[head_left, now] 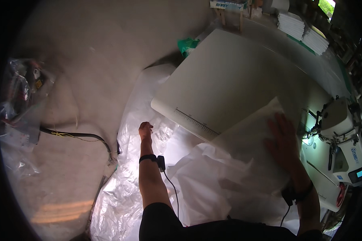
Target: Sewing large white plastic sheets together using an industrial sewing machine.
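A thin white sheet of cloth [217, 172] lies in loose folds from my lap up onto the front of a pale sewing table [225, 80]. My right hand [283, 136], slightly blurred, rests flat with fingers stretched over the part of the sheet on the tabletop. Off the table's left corner, my left hand [146, 130] is curled closed above crinkled clear plastic sheeting [124, 188]; whatever its fingers may hold is hidden. To the right of my right hand stands a white sewing machine [344, 136] with its lamp lit and a small screen.
A printed ruler scale [197, 122] runs along the table's near edge. Red-handled scissors [341, 195] lie below the machine. Stacked white folded goods [297, 30] stand at the far right. A green bag [187, 46] sits behind the table; a black cable [84, 134] crosses the floor at left.
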`<state>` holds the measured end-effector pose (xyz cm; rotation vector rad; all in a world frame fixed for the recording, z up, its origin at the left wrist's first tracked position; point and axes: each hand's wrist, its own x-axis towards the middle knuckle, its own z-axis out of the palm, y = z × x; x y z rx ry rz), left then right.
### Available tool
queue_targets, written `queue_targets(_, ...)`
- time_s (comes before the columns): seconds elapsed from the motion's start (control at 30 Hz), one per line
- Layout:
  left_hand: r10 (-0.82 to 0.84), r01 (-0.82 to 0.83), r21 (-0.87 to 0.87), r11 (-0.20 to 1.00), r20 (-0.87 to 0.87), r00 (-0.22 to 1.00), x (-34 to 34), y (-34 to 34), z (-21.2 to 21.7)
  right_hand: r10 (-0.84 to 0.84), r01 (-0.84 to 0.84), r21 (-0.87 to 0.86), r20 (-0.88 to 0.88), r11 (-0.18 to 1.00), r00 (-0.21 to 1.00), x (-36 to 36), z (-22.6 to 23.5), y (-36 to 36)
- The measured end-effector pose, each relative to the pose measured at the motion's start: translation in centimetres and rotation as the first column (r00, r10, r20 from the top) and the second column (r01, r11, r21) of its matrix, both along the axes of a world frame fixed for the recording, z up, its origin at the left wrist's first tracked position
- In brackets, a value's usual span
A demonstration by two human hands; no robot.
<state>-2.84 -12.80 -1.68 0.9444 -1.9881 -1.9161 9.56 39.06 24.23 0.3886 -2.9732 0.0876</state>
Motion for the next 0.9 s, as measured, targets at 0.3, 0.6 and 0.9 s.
queue_targets(0.3,0.05,-0.166,-0.278,0.946,-0.379,0.924,-2.0,-4.0,17.2,0.048,-0.055,-0.09,-0.08,0.994,0.996,0.0,-1.3,0.0)
queue_targets(0.6,-0.368,0.245,-0.277,0.929,-0.627,0.687,3.3,13.8,35.8,0.023,-0.063,-0.214,-0.186,0.975,0.982,0.6,-2.8,1.2)
queue_targets(0.9,-0.959,0.305,-0.919,0.249,-0.19,0.208,20.7,31.1,29.8,0.725,0.483,-0.859,0.226,-0.166,0.65,5.8,2.8,-7.2)
